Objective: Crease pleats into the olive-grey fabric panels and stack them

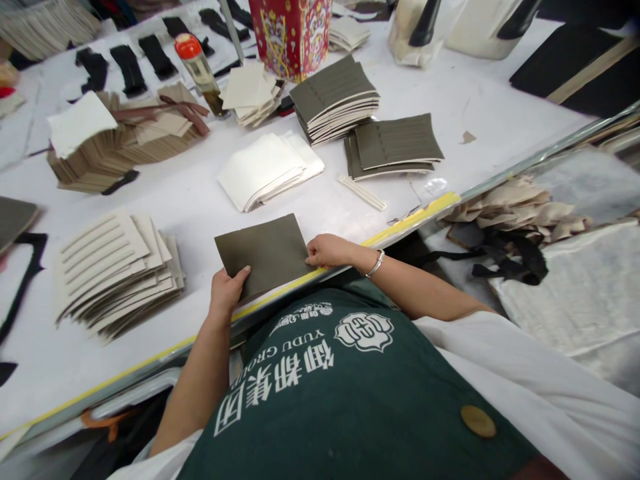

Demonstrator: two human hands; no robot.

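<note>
A dark sheet (263, 247) lies on the tabletop (197, 220), at the edge nearest the person, close to the yellow tape (413, 219) there. The left hand (229, 288) grips its near left corner, thumb flat on top and the other fingers mostly hidden. The right hand (331, 251), with a bracelet (375, 264) at the wrist, has its fingers curled and pinched together at the sheet's right edge.

To the left stands a loose stack of pale pieces (117, 267). Just beyond the sheet is a pile of white sheets (267, 170), and to its right two dark stacks (335, 97) (400, 143) sit side by side, with a narrow pale strip (363, 193) in front. Farther back are a red-capped bottle (203, 77) and a red box (290, 37).
</note>
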